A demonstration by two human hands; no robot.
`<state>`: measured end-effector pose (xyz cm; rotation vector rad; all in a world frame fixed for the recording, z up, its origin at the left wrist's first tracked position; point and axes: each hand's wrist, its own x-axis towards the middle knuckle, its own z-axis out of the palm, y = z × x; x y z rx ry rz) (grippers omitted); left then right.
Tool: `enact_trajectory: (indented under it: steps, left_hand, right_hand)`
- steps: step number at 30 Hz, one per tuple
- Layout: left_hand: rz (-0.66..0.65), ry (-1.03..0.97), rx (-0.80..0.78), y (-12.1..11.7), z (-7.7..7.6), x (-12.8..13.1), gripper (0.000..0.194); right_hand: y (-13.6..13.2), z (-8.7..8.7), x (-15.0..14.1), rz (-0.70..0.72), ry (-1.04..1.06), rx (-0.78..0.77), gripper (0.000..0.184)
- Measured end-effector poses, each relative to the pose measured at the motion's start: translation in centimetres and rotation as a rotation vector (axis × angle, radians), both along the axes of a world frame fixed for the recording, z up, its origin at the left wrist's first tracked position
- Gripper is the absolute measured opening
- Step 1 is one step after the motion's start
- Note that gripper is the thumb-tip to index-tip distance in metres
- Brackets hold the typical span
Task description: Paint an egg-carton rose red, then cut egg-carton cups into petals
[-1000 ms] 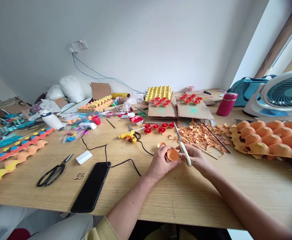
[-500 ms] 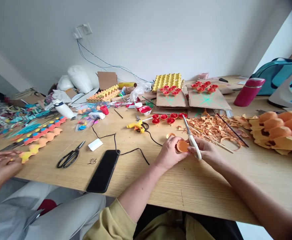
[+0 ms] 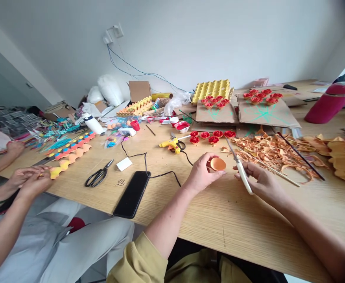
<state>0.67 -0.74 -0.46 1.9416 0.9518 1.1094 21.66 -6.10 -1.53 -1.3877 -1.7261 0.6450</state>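
Observation:
My left hand [image 3: 203, 173] grips a small orange egg-carton cup [image 3: 218, 164] between thumb and fingers, its round opening facing up toward me. Just to the right, my right hand [image 3: 257, 181] is closed on white-handled scissors [image 3: 243, 176], seen nearly edge-on, the narrow blade pointing up and away. A gap separates the scissors from the cup. Beyond them lies a heap of orange carton scraps [image 3: 266, 151]. Several red paper-pulp flowers [image 3: 213, 139] stand in rows behind my left hand.
A yellow glue gun [image 3: 170, 145], black scissors [image 3: 98, 175] and a phone [image 3: 132, 194] lie to the left. Cardboard pieces [image 3: 268, 114] bear more red flowers. A pink bottle [image 3: 331, 103] stands at right. Another person's hands [image 3: 30, 181] hold a carton strip [image 3: 69, 161].
My hands have moved apart, and the scissors have come away from the cup to the right. The view has swung left, showing more of the neighbouring person's arms.

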Motion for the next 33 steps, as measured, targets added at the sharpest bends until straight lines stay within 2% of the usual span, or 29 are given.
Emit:
enact_trajectory:
  steps: [7, 11, 16, 21, 26, 33]
  left_hand:
    - [0.026, -0.066, -0.080, 0.2, 0.1, -0.2, 0.048]
    - [0.030, -0.083, -0.112, 0.3, 0.0, -0.3, 0.047]
    - [0.041, -0.085, -0.127, 0.1, -0.5, -0.8, 0.044]
    - [0.102, -0.117, -0.120, -0.1, -0.7, -0.9, 0.048]
    - [0.129, -0.135, -0.020, -0.1, -0.7, -0.8, 0.044]
    - [0.217, -0.069, 0.047, -0.6, -0.2, -0.8, 0.052]
  right_hand:
    - [-0.4, 0.9, 1.1, 0.005, -0.363, 0.083, 0.023]
    - [-0.2, 0.5, 1.4, 0.032, -0.477, 0.163, 0.018]
    - [-0.1, -0.2, 1.3, 0.049, -0.518, 0.182, 0.016]
    - [-0.3, -0.1, 0.7, 0.027, -0.526, 0.172, 0.019]
    - [-0.4, -0.3, 0.3, 0.053, -0.518, 0.131, 0.024]
    - [-0.6, -0.6, -0.4, 0.075, -0.547, 0.160, 0.016]
